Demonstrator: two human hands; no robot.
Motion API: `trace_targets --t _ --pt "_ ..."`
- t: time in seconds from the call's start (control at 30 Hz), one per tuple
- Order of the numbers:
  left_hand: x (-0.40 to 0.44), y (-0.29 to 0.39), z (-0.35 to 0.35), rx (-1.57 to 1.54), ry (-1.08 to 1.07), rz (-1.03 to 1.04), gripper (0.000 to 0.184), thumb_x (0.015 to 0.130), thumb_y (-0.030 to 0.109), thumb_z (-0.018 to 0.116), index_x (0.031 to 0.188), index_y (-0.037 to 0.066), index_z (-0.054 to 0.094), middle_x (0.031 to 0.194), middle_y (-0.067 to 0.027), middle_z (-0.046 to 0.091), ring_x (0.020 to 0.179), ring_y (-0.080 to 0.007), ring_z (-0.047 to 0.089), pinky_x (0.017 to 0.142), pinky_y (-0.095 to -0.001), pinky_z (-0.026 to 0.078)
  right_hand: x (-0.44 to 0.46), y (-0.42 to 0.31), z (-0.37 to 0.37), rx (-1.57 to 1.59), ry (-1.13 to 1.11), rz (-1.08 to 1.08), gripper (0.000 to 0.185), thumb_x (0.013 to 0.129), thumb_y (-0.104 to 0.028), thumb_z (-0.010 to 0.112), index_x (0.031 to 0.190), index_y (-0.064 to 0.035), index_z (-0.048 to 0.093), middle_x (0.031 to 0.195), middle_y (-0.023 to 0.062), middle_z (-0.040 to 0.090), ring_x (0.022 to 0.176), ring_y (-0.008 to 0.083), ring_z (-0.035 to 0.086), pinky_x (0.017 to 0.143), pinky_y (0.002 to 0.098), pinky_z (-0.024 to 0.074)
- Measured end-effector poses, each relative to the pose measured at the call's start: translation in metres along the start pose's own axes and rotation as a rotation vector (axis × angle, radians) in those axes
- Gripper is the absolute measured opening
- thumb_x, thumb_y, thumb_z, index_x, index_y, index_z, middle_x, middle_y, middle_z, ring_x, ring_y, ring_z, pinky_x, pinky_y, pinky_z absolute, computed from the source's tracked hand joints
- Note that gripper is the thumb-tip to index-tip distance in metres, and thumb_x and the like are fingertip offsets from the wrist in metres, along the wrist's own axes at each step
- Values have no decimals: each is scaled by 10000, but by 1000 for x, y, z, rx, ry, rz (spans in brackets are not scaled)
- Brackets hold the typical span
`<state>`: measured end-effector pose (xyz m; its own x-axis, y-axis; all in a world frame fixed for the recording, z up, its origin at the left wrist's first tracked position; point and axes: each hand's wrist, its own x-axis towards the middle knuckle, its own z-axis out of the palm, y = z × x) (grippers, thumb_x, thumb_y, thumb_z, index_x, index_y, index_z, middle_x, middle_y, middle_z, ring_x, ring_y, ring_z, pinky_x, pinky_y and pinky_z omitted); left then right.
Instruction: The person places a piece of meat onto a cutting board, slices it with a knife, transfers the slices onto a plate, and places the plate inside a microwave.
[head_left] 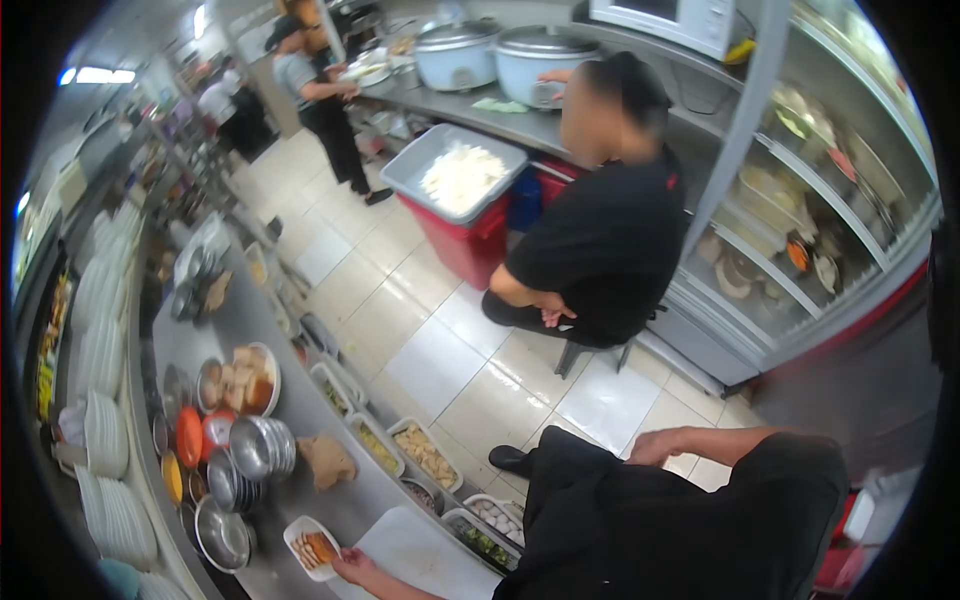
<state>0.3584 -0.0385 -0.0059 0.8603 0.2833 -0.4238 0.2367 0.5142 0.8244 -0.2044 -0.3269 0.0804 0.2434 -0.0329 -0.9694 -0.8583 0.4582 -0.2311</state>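
Observation:
At the lower left, my left hand (352, 566) grips the near edge of a small white dish (296, 545). In the dish lie browned slices of meat (316, 549). The dish is over the metal counter, beside a white cutting board (405, 555). My right hand (655, 446) hangs by my dark apron (585, 480), its fingers loosely curled with nothing visible in them. Past the dish are a metal bowl (222, 535), stacked metal bowls (262, 447) and a crumpled brown cloth (326, 462).
Food tubs (425, 452) line the counter's edge. A bowl of meat chunks (255, 380) and stacked white plates (115, 520) stand farther left. A seated person in black (620, 240) is across the aisle, near a grey tub (400, 170) on a red bin and a glass-doored fridge (800, 200).

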Motion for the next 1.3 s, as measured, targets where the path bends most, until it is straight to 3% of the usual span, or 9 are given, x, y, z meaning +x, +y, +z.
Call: trace_targets --t 0.07,0.2,0.3,0.5,0.73,0.8,0.93,1.1,1.3 --pt "-39 10 0 50 -117 20 207 834 260 565 822 54 573 562 -25 478 505 -127 486 460 -273 408 -18 5 -21 71 97 -346 469 862 -462 699 1094 -54 711 1054 84 702 972 189 660 856 323 523" --pt "-10 9 -32 313 -260 -87 285 917 387 555 868 111 611 726 -71 610 600 -201 565 488 -350 427 -31 -26 -75 -99 937 -620 319 820 -339 770 960 -60 709 837 32 675 800 130 627 714 312 521" --pt "-126 30 -5 447 -259 -134 196 868 230 538 699 140 494 538 -1 437 430 -129 355 406 -279 280 -40 -56 -118 249 1039 -928 307 783 -237 789 997 -44 684 903 83 686 827 184 666 741 337 534" --pt "-257 30 34 670 -459 -234 201 891 230 520 728 113 529 563 10 456 446 -107 367 412 -264 289 -90 -118 -198 80 1477 -1083 324 761 -225 779 1003 -45 659 1032 118 644 936 266 625 848 370 506" --pt "-344 -12 97 837 -707 -434 211 875 276 601 795 84 572 574 21 479 454 -97 394 420 -240 303 -68 -146 -251 102 1391 -988 488 760 -301 778 1137 -47 599 1159 138 602 1124 319 547 970 398 449" --pt "-346 -37 115 836 -981 -420 182 826 224 590 873 49 581 574 -20 480 429 -119 417 368 -265 359 -67 -149 -252 96 1380 -1018 512 762 -315 779 1156 -47 593 1175 133 594 1135 313 543 975 393 450" --pt "-427 -53 174 916 -1080 -374 260 800 209 593 736 -43 570 492 -34 439 348 -111 326 320 -269 253 -71 -152 -254 96 1294 -1020 520 761 -299 782 1173 -47 591 1175 134 586 1154 300 540 980 394 450" --pt "-477 -72 243 1064 -1357 -442 254 804 180 593 699 -51 587 463 -24 415 344 -101 310 324 -257 240 -89 -142 -292 246 1064 -1091 533 766 -333 813 1153 -13 635 1067 133 682 871 195 649 795 317 525" --pt "-529 -105 311 1112 -1679 -525 238 828 150 588 699 -49 605 462 -14 417 354 -72 302 339 -239 240 -152 -128 -393 400 1425 -1137 434 790 -314 784 1091 -27 661 1015 100 704 886 179 665 803 325 533"
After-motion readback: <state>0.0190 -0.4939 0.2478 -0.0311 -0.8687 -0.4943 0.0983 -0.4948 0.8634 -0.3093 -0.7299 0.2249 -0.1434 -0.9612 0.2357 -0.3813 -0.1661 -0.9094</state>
